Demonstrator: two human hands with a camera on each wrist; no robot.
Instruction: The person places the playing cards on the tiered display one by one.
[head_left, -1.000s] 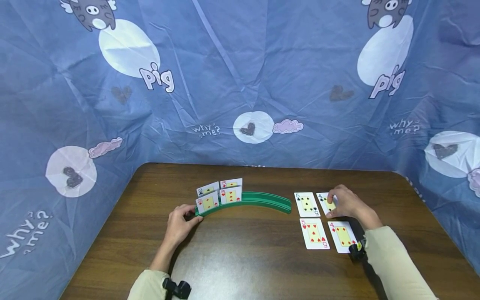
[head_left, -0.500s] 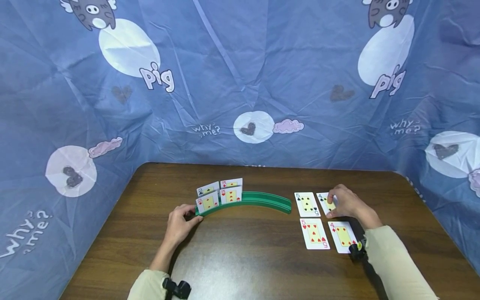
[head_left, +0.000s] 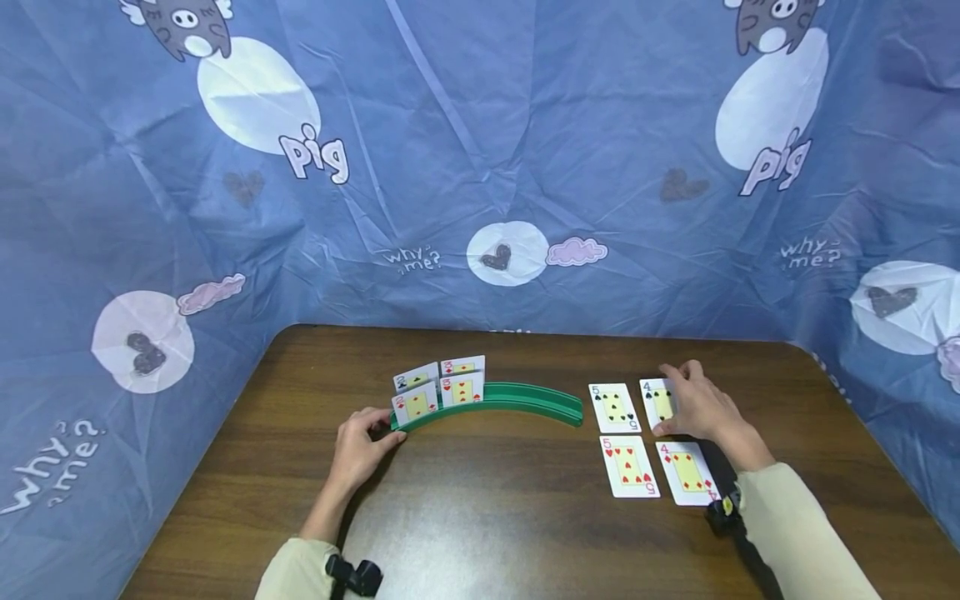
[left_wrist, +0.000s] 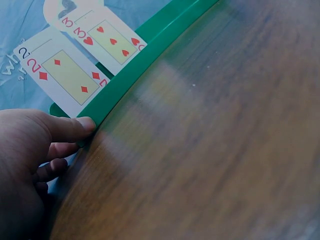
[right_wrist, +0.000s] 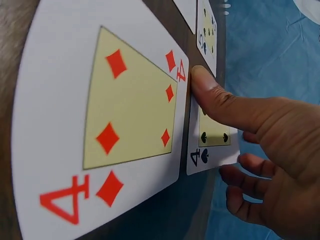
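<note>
My left hand (head_left: 358, 454) pinches the left end of a curved green card holder (head_left: 532, 402), thumb in front, as the left wrist view shows too. In its slots stand a two of diamonds (left_wrist: 70, 75) and a three of hearts (left_wrist: 110, 42) in front. Behind them are a black two (head_left: 415, 379) and a red three (head_left: 463, 367). On the right, my right hand (head_left: 705, 408) holds a four of spades (head_left: 657, 400) between thumb and fingers; the hand covers part of the card. Below it lies a four of diamonds (right_wrist: 132, 105).
A five of spades (head_left: 614, 408) and a five of hearts (head_left: 629, 467) lie face up left of the fours. All rest on a brown wooden table (head_left: 480, 517). A blue printed cloth (head_left: 420, 167) hangs behind and at the sides.
My right hand has moved slightly right and away, and the four of spades has shifted with it. My left hand and the card holder have stayed put.
</note>
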